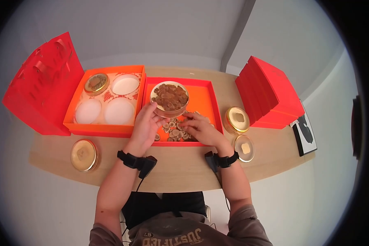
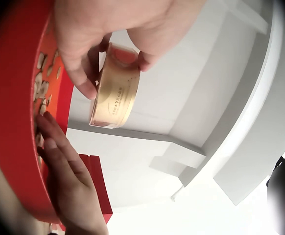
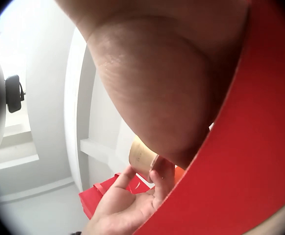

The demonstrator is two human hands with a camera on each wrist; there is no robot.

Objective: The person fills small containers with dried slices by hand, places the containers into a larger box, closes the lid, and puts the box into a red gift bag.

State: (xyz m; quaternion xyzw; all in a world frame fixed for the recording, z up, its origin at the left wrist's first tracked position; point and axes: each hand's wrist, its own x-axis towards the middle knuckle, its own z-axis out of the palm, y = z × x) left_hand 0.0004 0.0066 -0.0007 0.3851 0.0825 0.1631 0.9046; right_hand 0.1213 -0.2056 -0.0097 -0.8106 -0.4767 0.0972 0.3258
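Observation:
My left hand (image 1: 142, 128) grips a clear round jar (image 2: 115, 93), pinched between thumb and fingers above a shallow red box (image 1: 201, 92) with an orange inside. Dark brown dried pieces (image 1: 170, 96) fill the jar, which has no lid on and carries a pale gold label. Below it, pale dried slices with dark rims (image 1: 177, 133) lie scattered in the box's near part. My right hand (image 1: 204, 130) reaches down into these slices. In the left wrist view, its fingers (image 2: 58, 142) are fairly straight and overlap the slices.
To the left, an orange box (image 1: 102, 130) has round white recesses, one bearing a filled jar (image 1: 96, 83). A red gift bag (image 1: 45, 90) stands beyond it. Gold-rimmed jars (image 1: 84, 155) sit on both sides. At right are red boxes (image 1: 268, 94) and a black-and-white flat box (image 1: 305, 133).

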